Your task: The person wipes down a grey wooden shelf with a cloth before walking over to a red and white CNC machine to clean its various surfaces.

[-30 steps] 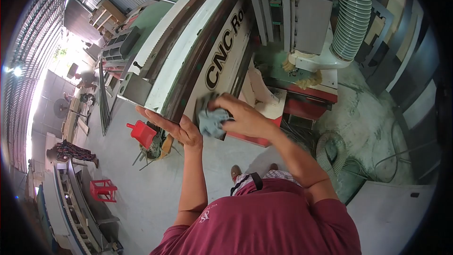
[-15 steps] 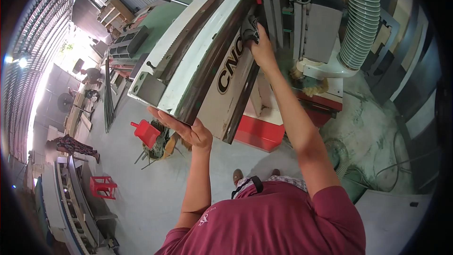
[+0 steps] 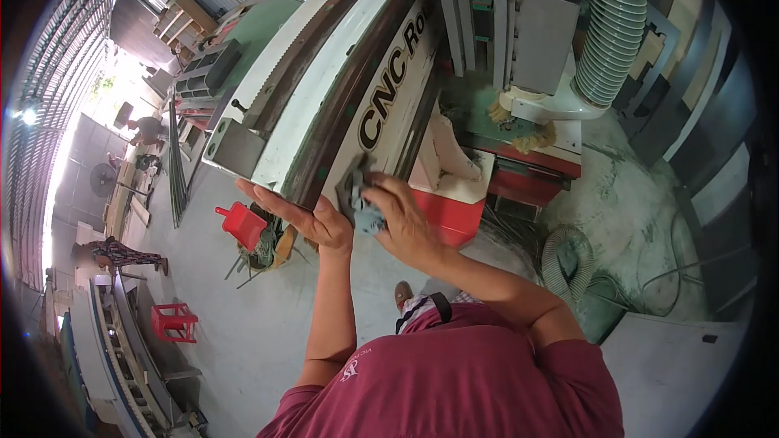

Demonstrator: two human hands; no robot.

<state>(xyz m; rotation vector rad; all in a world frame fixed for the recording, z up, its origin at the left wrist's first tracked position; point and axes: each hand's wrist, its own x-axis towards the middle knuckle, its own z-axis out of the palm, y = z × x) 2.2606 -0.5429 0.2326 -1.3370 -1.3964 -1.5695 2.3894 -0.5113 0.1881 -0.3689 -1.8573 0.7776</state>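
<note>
In front of me the long beam of a CNC machine (image 3: 333, 85) runs up and away, with brown rails, a white top strip and black "CNC Ro" lettering on its pale side. My left hand (image 3: 304, 219) lies open against the beam's near end, fingers stretched along its lower edge. A crumpled grey rag (image 3: 357, 199) is in my right hand (image 3: 402, 223), whose fingers are closed around it. The rag is at the near end of the lettered side, below the letter C, and is slightly blurred.
A ribbed hose (image 3: 614, 28) and brush-edged white hood (image 3: 552, 113) stand right of the beam. A red dustpan (image 3: 243, 225) and red stool (image 3: 174, 322) are on the floor to the left. Farther left is a person (image 3: 126, 253) in patterned clothes; another (image 3: 148, 130) is behind.
My right hand has come down along the beam's side with the rag, from over the upper lettering to the near end. My left hand stays at the beam's end.
</note>
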